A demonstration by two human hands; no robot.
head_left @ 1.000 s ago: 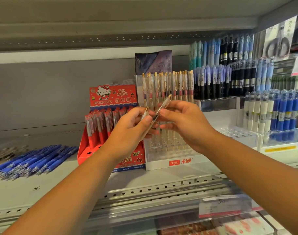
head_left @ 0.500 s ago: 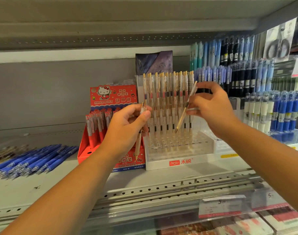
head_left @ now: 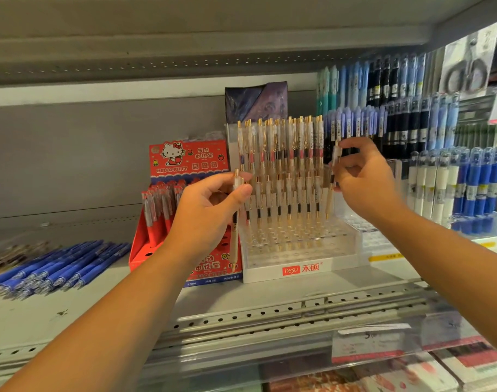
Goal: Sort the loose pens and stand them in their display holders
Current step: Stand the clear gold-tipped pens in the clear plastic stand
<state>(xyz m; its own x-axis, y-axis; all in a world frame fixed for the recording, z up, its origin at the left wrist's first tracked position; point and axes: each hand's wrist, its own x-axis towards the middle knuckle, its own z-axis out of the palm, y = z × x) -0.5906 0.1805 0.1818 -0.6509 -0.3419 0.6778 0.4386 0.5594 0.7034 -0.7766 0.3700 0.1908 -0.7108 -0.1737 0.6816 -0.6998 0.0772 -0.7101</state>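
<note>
A clear tiered holder (head_left: 299, 247) with a white "hesu" base stands mid-shelf, its two back rows filled with upright gold-clipped pens (head_left: 280, 154). My right hand (head_left: 363, 179) pinches one such gold pen (head_left: 332, 183) nearly upright at the holder's right end, tip just above the holes beside the second row. My left hand (head_left: 210, 210) grips another gold pen (head_left: 235, 222) upright, in front of the holder's left edge and the red box.
A red Hello Kitty pen box (head_left: 185, 210) stands left of the holder. Loose blue pens (head_left: 60, 267) lie in a pile on the shelf's left. Blue, black and white pens (head_left: 445, 165) fill tiered displays at right. The perforated shelf edge (head_left: 241, 318) runs below.
My right hand has carried its pen right and down to the holder's right end, turning it nearly upright. My left hand has held its pen in place.
</note>
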